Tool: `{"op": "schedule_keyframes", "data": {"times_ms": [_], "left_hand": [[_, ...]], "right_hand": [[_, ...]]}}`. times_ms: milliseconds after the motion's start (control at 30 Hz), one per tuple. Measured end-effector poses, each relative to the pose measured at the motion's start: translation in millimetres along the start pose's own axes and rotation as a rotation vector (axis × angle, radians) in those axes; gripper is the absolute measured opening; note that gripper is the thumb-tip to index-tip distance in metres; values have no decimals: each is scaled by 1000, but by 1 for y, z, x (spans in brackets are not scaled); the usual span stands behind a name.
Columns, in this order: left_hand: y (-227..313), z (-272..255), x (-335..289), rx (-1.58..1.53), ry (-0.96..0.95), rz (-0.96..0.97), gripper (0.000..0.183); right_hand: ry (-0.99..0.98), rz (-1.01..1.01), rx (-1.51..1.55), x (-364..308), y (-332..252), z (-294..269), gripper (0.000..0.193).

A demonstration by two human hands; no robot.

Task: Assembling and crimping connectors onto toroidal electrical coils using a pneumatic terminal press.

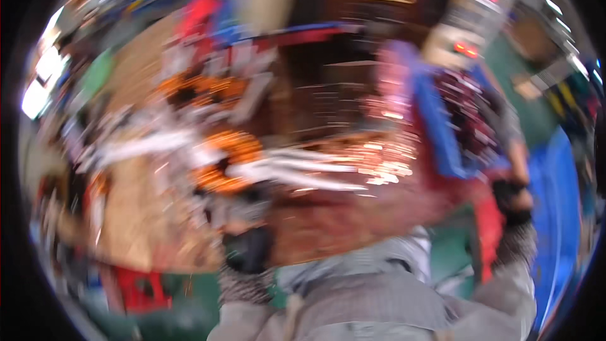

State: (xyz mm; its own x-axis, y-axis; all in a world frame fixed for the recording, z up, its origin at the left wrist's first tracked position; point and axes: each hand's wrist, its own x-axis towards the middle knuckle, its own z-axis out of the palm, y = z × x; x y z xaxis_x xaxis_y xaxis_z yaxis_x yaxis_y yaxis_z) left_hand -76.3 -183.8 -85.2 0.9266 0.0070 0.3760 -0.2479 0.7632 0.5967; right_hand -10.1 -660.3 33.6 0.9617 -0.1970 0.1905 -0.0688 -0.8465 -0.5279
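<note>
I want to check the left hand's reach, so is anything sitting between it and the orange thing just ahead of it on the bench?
The picture is heavily motion-blurred. The left hand lies just below the orange thing, with only smeared grey shapes between them; whether those are a separate object cannot be told.

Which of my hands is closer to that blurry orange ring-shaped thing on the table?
Left. The left hand, dark-gloved, sits just below the orange ring-shaped thing; the right hand is far off by the blue crate.

Blurred red stool on green floor; blue bin at right.
</note>
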Motion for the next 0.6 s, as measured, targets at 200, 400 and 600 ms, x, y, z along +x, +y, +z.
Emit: {"op": "schedule_keyframes", "data": {"times_ms": [200,400,600], "left_hand": [[-2,16,29,-111,-145,165,83],[4,33,22,-123,-172,216,83],[-6,35,25,-112,-230,241,84]], "right_hand": [[251,-232,684,0,-2,-18,23],[175,-232,1473,-11,0,-20,23],[-41,-119,1593,-89,-75,-10,28]]}}
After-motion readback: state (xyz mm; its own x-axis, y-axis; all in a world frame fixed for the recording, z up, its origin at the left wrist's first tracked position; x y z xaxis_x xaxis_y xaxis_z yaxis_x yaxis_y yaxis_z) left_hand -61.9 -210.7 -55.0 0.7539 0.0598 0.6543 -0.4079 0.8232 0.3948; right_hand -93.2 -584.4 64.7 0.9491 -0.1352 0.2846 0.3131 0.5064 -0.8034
